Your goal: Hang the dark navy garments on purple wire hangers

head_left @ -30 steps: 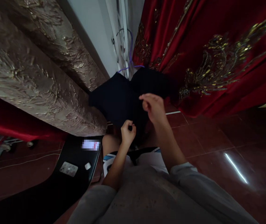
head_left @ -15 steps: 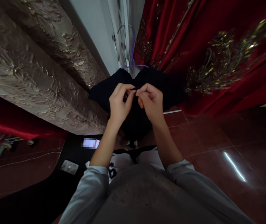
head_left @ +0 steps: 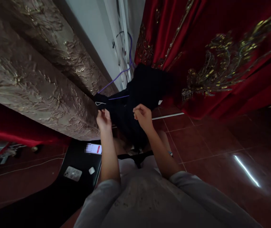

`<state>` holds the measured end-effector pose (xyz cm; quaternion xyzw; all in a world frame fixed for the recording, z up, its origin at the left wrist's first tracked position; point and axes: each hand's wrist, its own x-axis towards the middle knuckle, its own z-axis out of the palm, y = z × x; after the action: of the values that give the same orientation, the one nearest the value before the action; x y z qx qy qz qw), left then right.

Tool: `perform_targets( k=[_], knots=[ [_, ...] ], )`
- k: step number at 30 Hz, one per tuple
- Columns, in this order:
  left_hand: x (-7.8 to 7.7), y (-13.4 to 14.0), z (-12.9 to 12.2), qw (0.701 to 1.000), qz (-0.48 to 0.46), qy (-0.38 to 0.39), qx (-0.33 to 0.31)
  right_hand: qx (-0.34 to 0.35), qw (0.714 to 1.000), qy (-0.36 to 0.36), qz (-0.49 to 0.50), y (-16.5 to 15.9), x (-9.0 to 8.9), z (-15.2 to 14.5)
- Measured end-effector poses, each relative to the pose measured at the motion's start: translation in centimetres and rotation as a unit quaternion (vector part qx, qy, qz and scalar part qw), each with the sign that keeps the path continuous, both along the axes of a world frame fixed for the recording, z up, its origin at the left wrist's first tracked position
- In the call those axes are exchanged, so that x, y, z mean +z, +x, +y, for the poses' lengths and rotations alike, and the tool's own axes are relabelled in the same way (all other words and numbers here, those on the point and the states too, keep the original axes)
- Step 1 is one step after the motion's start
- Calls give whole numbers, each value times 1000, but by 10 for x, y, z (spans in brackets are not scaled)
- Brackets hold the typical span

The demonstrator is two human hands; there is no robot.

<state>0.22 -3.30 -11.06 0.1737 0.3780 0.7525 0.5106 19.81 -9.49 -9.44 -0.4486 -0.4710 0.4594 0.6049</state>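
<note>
A black garment (head_left: 147,82) hangs askew on a purple wire hanger (head_left: 119,75). The hanger's left arm shows bare above the cloth, and a thin white loop (head_left: 100,103) lies at the garment's left shoulder. My left hand (head_left: 104,119) is at that left edge, just below the loop, its fingers bent around the dark cloth. Over the garment's middle, my right hand (head_left: 143,116) is closed, with thumb and fingers pinched together on the fabric. Dark shadow hides exactly how much cloth each hand has.
Beige embossed curtain (head_left: 42,76) folds stand close on the left; a red sequined curtain (head_left: 221,57) hangs right. White metal bars (head_left: 123,47) rise behind the hanger. On a black seat (head_left: 78,158) lie a lit phone (head_left: 94,148), another phone (head_left: 73,173) and a small white case (head_left: 92,170).
My hands, together at the garment's neckline before, have moved apart and lower, the left one outward. The garment has twisted and slipped, baring the hanger's left arm.
</note>
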Motion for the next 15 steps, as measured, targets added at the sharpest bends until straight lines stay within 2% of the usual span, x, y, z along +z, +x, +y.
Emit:
perform_targets(
  k=[2,3,4,6,8,9,12,15],
  knots=[
    [-23,18,-24,1000,16,-20,4,-14,1000,-11,2,5,-14,-6],
    [-32,26,-35,998,59,-23,-10,-24,1000,-6,-17,8,-21,-9],
    [-37,32,-45,991,124,-22,-39,-34,998,8,-45,10,-28,-13],
    [-38,40,-58,950,289,-1,-119,-49,990,57,-120,12,-38,-19],
    [-29,46,-68,899,404,34,-166,-41,975,106,-192,11,-43,-22],
    [-21,49,-72,885,429,55,-172,-28,968,119,-219,10,-43,-22],
    [7,62,-81,871,441,131,-170,29,966,100,-238,5,-43,-16],
    [28,71,-82,856,454,203,-141,50,980,50,-187,4,-32,-9]
  ],
)
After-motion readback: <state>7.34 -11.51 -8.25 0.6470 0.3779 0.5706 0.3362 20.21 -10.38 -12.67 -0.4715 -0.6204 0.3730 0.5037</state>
